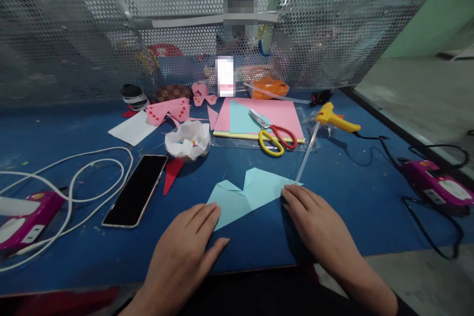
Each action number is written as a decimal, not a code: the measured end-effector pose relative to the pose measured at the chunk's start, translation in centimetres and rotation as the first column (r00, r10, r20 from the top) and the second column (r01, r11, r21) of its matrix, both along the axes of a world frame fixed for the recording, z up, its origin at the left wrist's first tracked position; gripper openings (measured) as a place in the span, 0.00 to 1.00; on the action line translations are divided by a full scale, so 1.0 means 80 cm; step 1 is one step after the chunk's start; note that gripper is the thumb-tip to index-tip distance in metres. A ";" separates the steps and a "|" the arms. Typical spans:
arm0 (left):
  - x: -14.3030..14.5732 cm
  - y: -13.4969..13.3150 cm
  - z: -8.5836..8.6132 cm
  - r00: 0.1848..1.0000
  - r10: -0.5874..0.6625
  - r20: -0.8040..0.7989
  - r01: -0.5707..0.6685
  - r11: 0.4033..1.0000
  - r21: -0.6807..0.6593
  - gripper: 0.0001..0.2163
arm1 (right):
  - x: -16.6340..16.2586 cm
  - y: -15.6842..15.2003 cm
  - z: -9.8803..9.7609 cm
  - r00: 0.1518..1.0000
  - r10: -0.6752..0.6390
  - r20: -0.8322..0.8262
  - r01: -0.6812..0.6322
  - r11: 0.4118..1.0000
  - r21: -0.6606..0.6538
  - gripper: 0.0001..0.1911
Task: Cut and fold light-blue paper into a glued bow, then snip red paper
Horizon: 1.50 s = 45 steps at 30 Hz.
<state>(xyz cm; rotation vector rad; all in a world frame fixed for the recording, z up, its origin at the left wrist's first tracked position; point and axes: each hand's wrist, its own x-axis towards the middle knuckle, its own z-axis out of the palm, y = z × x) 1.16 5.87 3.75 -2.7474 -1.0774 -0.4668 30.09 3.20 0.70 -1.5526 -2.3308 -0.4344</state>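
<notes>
A light-blue folded paper (237, 202) lies on the blue table, with raised flaps along its far edge. My left hand (188, 242) rests on the paper's left end, fingers stretched out and thumb apart. At the right end, my right hand (314, 222) presses its fingertips down near the pointed corner, the fingers extended and the thumb hidden. Just beyond that corner is a glue stick (308, 153) that sticks out of a yellow glue gun (336, 118). Scissors (276, 133) with one red and one yellow handle lie on coloured paper sheets (222, 118) farther back.
A paper-lined bowl (187, 139) of small beads stands behind a red paper scrap (173, 175). To the left are a phone (136, 190), a white cable (70, 197) and a purple power strip (33, 215). Pink paper bows (168, 111) and a perforated metal screen (177, 10) are behind.
</notes>
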 end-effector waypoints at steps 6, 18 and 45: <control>-0.002 0.013 0.005 0.987 -0.154 -0.035 0.157 0.983 0.093 0.13 | 0.009 0.020 0.025 0.981 0.148 0.123 -0.146 0.989 -0.029 0.14; -0.028 0.019 -0.012 0.970 -0.206 -0.130 0.224 0.964 0.144 0.15 | -0.009 0.026 0.023 0.987 0.130 0.091 -0.122 0.989 -0.085 0.09; -0.069 0.041 -0.013 0.993 0.008 0.117 -0.012 1.000 0.028 0.14 | -0.036 0.006 0.012 0.991 0.005 -0.132 -0.016 0.997 -0.081 0.17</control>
